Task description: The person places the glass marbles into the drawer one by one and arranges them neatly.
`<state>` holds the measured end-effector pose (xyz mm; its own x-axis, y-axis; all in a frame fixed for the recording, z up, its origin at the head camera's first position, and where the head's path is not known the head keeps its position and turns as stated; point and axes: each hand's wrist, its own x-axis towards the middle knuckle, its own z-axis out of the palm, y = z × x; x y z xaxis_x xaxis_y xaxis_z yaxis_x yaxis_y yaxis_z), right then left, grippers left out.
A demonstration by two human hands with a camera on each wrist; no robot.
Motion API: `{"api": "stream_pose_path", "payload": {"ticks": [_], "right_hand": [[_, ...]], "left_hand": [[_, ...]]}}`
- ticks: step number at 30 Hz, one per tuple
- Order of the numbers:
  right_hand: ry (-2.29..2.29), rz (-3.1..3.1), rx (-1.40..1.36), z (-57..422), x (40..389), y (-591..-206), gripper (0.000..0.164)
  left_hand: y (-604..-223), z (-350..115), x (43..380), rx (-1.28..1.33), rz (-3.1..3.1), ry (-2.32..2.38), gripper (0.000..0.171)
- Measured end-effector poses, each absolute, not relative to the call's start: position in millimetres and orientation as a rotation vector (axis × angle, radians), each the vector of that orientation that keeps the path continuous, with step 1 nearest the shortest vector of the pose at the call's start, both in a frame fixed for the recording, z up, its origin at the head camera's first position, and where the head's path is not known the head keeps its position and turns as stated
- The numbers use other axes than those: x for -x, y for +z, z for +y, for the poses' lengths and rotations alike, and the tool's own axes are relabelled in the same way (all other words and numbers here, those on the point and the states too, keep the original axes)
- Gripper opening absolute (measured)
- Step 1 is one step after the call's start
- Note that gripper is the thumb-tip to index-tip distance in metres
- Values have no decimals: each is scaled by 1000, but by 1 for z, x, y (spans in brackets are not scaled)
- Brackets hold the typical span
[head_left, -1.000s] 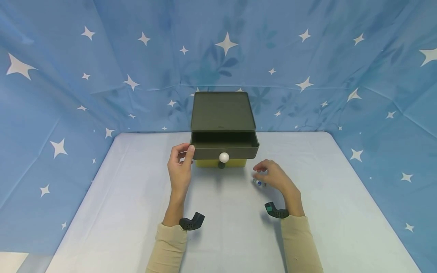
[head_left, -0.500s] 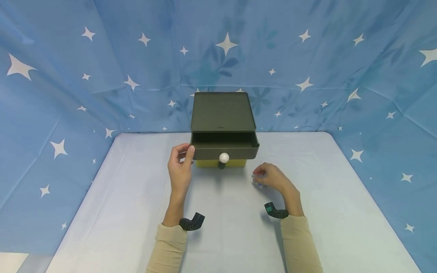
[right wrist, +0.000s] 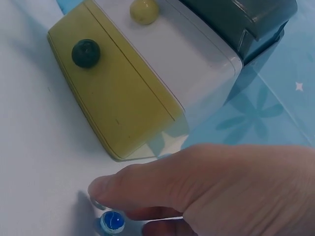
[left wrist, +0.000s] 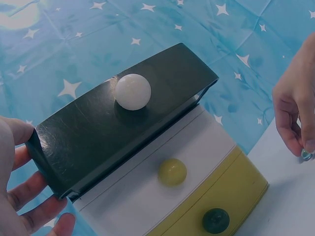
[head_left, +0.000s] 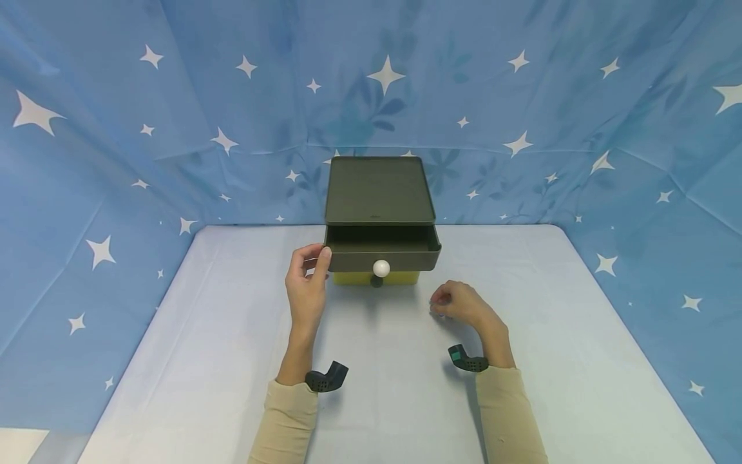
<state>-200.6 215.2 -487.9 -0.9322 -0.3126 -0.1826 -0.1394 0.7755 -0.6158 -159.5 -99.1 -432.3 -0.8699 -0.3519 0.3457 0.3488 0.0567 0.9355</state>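
Note:
A small chest of drawers has its dark green top drawer pulled out, with a round white knob on the front. My left hand grips the drawer's left front corner, thumb at the rim and fingers along the side. My right hand is low over the table, right of the chest. Its thumb and fingertips pinch a small clear glass marble, mostly covered by them. Close beside the thumb in the right wrist view lies a blue glass marble.
Below the top drawer are a white drawer with a yellow knob and a yellow drawer with a green knob. A white table carries the chest. Behind hangs a blue star-patterned curtain.
My right hand has lowered slightly and its fingertips have closed together over the marbles, covering them in the head view. The left hand and the drawer have stayed put.

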Motion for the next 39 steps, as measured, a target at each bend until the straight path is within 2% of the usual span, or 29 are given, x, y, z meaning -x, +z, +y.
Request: {"api": "stream_pose_path", "payload": {"ticks": [39], "right_hand": [[-860,2752,331,216,201,-486,14]], "left_hand": [[-432,-99,159,1,-1858,-1858,31]]}}
